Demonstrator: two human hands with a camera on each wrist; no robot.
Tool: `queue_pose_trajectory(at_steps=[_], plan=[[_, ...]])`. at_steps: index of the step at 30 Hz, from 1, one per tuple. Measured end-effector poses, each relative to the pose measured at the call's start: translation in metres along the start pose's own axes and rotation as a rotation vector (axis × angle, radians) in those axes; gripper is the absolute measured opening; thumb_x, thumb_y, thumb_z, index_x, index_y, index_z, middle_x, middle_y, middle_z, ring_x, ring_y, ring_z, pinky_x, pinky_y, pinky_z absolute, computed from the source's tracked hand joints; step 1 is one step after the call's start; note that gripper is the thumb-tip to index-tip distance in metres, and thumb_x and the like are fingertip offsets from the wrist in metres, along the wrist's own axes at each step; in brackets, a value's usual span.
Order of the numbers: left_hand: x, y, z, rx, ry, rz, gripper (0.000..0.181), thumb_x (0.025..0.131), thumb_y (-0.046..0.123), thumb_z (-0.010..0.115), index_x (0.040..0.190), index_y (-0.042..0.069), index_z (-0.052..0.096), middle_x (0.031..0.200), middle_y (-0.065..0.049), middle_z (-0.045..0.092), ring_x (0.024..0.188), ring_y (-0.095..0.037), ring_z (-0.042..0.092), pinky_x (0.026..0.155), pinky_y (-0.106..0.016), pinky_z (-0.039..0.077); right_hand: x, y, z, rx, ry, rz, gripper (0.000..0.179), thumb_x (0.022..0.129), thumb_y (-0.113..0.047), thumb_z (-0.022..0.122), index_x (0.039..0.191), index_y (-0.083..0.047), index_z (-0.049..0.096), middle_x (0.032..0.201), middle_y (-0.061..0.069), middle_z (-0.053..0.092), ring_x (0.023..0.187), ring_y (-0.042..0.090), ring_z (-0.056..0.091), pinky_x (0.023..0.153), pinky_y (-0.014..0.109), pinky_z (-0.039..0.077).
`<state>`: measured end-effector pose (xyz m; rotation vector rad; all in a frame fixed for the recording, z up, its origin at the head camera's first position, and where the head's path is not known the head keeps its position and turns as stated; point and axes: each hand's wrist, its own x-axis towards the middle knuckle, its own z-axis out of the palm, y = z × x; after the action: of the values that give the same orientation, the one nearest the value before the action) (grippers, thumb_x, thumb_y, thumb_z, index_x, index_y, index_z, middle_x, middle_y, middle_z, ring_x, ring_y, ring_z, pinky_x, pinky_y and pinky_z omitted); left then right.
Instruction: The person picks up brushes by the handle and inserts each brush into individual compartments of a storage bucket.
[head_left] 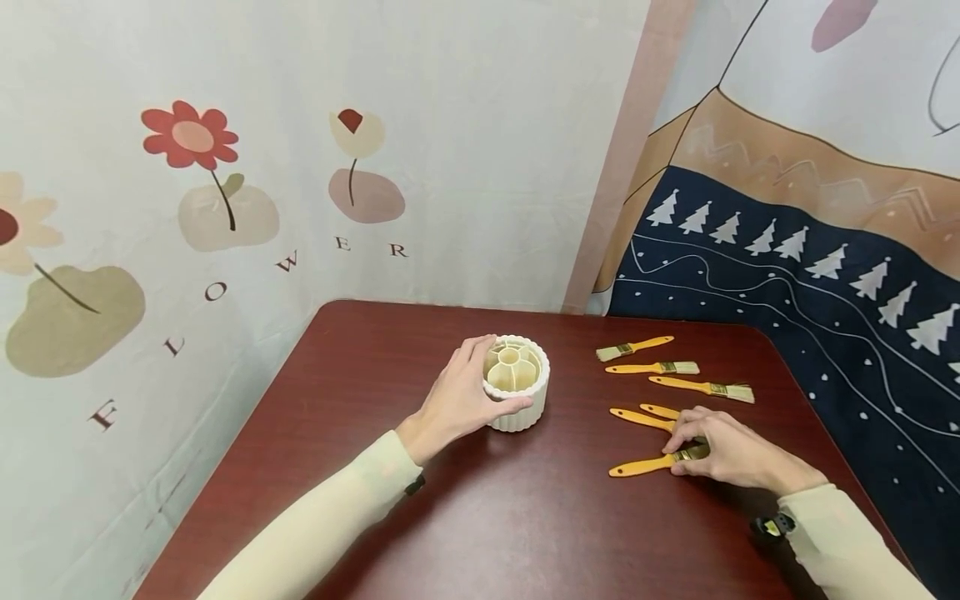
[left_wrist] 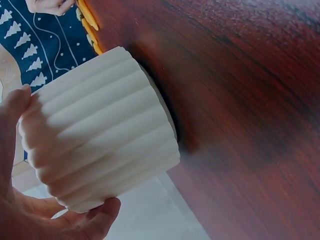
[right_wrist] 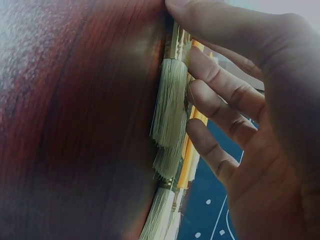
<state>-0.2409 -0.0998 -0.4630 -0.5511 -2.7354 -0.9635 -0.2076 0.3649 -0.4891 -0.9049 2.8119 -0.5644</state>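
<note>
My left hand point(head_left: 461, 390) grips a white ribbed round organizer point(head_left: 517, 412) around its rim, thumb on the near side and fingers on the far side. Flower-like dividers split its inside into compartments, which look bare. In the left wrist view the organizer's fluted wall point(left_wrist: 100, 130) fills the middle. My right hand point(head_left: 731, 450) pinches the nearest paintbrush point(head_left: 641, 467) at its metal ferrule, its yellow handle pointing left along the table. The right wrist view shows the pale bristles point(right_wrist: 170, 105) beside the thumb and fingers. Two more paintbrushes lie just beyond, partly hidden by that hand.
Toward the back right lie three other yellow-handled paintbrushes: one with bristles left point(head_left: 636, 347), one in the middle point(head_left: 652, 367) and one with bristles right point(head_left: 701, 388). The dark red table point(head_left: 375, 350) meets a printed cloth point(head_left: 480, 167) behind.
</note>
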Motion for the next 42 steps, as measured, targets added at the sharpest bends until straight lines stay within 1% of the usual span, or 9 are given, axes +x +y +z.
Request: queue_pose_trajectory(at_steps=[4, 8, 11, 15, 19, 23, 26, 33, 42], plan=[[0.000, 0.001, 0.000, 0.002, -0.008, -0.005, 0.113, 0.085, 0.064, 0.101, 0.174, 0.017, 0.049, 0.175, -0.007, 0.054, 0.159, -0.033, 0.058, 0.128, -0.054, 0.057, 0.000, -0.001, 0.000, -0.009, -0.012, 0.031, 0.022, 0.094, -0.042, 0.099, 0.109, -0.048, 0.085, 0.116, -0.025, 0.074, 0.124, 0.020, 0.073, 0.104, 0.041, 0.066], [0.000, 0.001, 0.000, 0.010, -0.031, -0.009, 0.115, 0.086, 0.067, 0.099, 0.175, 0.018, 0.046, 0.177, -0.006, 0.051, 0.162, -0.032, 0.055, 0.131, -0.053, 0.055, 0.000, -0.002, 0.001, -0.025, -0.005, 0.054, 0.024, 0.094, -0.039, 0.100, 0.108, -0.049, 0.084, 0.115, -0.026, 0.076, 0.140, 0.040, 0.073, 0.114, 0.060, 0.064], [0.000, 0.000, -0.002, 0.005, -0.041, -0.011, 0.115, 0.087, 0.067, 0.098, 0.175, 0.017, 0.046, 0.178, -0.005, 0.049, 0.164, -0.031, 0.054, 0.132, -0.053, 0.054, 0.000, -0.002, 0.001, -0.021, 0.015, 0.053, 0.026, 0.094, -0.034, 0.100, 0.108, -0.048, 0.084, 0.113, -0.027, 0.076, 0.145, 0.046, 0.071, 0.119, 0.070, 0.059], [-0.001, -0.002, -0.004, -0.021, -0.044, -0.018, 0.115, 0.087, 0.068, 0.098, 0.176, 0.016, 0.045, 0.179, -0.005, 0.049, 0.163, -0.032, 0.057, 0.130, -0.053, 0.056, 0.001, -0.002, 0.001, -0.015, 0.042, 0.049, 0.027, 0.094, -0.032, 0.100, 0.107, -0.047, 0.083, 0.113, -0.028, 0.078, 0.146, 0.050, 0.071, 0.122, 0.074, 0.054], [-0.002, -0.005, -0.006, -0.036, -0.050, -0.030, 0.118, 0.087, 0.069, 0.097, 0.177, 0.015, 0.044, 0.179, -0.006, 0.049, 0.161, -0.033, 0.059, 0.129, -0.053, 0.057, 0.002, -0.003, -0.001, -0.021, 0.063, 0.033, 0.024, 0.095, -0.033, 0.100, 0.107, -0.046, 0.083, 0.113, -0.029, 0.079, 0.140, 0.044, 0.075, 0.120, 0.071, 0.056], [-0.004, -0.007, -0.007, -0.051, -0.061, -0.053, 0.117, 0.088, 0.071, 0.095, 0.179, 0.018, 0.043, 0.179, -0.006, 0.050, 0.160, -0.033, 0.060, 0.129, -0.053, 0.056, 0.003, -0.003, -0.002, -0.024, 0.088, -0.002, 0.023, 0.097, -0.032, 0.099, 0.111, -0.042, 0.084, 0.110, -0.028, 0.079, 0.117, 0.015, 0.080, 0.106, 0.047, 0.068], [-0.005, -0.009, -0.005, -0.053, -0.064, -0.070, 0.116, 0.090, 0.072, 0.093, 0.180, 0.022, 0.041, 0.178, -0.005, 0.050, 0.158, -0.033, 0.062, 0.127, -0.054, 0.057, 0.004, -0.004, -0.002, -0.025, 0.115, -0.017, 0.022, 0.097, -0.029, 0.098, 0.113, -0.036, 0.085, 0.108, -0.026, 0.078, 0.103, 0.000, 0.072, 0.093, 0.033, 0.067], [-0.007, -0.010, -0.003, -0.047, -0.061, -0.071, 0.115, 0.092, 0.072, 0.091, 0.180, 0.021, 0.039, 0.175, -0.005, 0.052, 0.152, -0.033, 0.066, 0.123, -0.055, 0.060, 0.011, -0.014, -0.005, -0.030, 0.165, 0.000, 0.021, 0.098, -0.027, 0.098, 0.113, -0.031, 0.083, 0.108, -0.021, 0.078, 0.100, -0.003, 0.070, 0.088, 0.032, 0.067], [-0.005, -0.012, -0.002, -0.063, -0.053, -0.061, 0.114, 0.091, 0.070, 0.093, 0.179, 0.020, 0.041, 0.173, -0.005, 0.054, 0.149, -0.033, 0.068, 0.122, -0.055, 0.061, 0.018, -0.028, -0.004, 0.017, 0.230, 0.065, 0.022, 0.098, -0.026, 0.097, 0.115, -0.027, 0.083, 0.107, -0.016, 0.080, 0.095, -0.003, 0.068, 0.086, 0.027, 0.065]])
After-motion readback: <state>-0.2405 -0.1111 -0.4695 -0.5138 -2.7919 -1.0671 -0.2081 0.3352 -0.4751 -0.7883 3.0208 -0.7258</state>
